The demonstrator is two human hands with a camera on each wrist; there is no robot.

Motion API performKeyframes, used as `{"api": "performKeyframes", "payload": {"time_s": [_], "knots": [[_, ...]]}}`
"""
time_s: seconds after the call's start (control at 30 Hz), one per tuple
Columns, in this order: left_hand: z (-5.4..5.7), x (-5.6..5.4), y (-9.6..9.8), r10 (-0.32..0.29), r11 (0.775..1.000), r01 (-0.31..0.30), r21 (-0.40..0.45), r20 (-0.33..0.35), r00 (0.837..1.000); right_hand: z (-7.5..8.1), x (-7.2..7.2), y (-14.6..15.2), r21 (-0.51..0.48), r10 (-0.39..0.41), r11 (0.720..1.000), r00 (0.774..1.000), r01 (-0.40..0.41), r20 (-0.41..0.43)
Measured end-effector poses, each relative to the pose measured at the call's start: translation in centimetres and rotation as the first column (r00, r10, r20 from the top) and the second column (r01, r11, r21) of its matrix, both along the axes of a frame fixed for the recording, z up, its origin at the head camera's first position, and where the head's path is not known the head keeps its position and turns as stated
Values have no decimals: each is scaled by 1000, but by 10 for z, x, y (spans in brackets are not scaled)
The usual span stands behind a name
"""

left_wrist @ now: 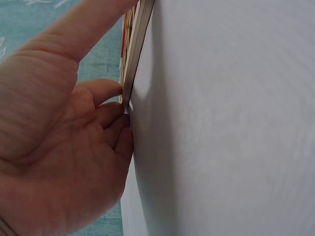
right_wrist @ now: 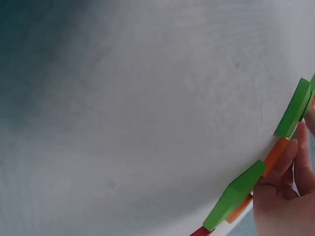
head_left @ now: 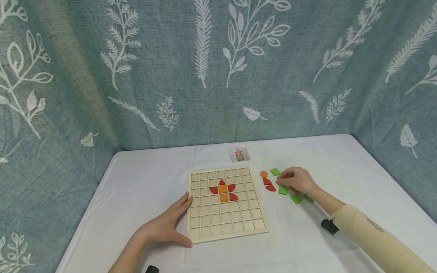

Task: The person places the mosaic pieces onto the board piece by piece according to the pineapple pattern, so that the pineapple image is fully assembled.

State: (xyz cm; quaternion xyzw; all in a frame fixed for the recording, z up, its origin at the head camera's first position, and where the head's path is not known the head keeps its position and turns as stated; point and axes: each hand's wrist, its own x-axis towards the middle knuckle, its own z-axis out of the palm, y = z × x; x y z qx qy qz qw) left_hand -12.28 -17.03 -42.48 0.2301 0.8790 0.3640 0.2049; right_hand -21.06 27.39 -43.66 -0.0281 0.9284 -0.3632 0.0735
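Note:
A pale wooden grid board (head_left: pixel 218 220) lies flat on the white table. Set in its squares are an orange square (head_left: pixel 222 189), an orange disc (head_left: pixel 224 198), a red triangle (head_left: pixel 221 182) and several red curved pieces (head_left: pixel 233 196). My left hand (head_left: pixel 167 223) rests against the board's left edge, fingers along the side and thumb at the near corner. Right of the board, my right hand (head_left: pixel 297 179) is over loose pieces, thumb and fingertips close together beside a green square (head_left: pixel 282 190). Whether a piece is between them cannot be made out.
Beside the right hand lie another green square (head_left: pixel 275 171), an orange disc (head_left: pixel 264 174) and red curved pieces (head_left: pixel 271 187). More green squares (head_left: pixel 296 199) are under the wrist. Behind the board is a small pattern card (head_left: pixel 239 155). A leaf-print curtain (head_left: pixel 184 76) encloses the table.

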Motion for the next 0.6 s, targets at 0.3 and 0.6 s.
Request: {"api": "performKeyframes", "payload": {"time_s": [0.3,0.6], "knots": [[0,0,0,-4,1000,4,8,0,1000,6,-4,-12,-15,32,999,998,-32,-46],[-1,0,0,-2,1000,2,9,0,1000,4,-18,-43,-71,102,991,990,-110,-99]]}}
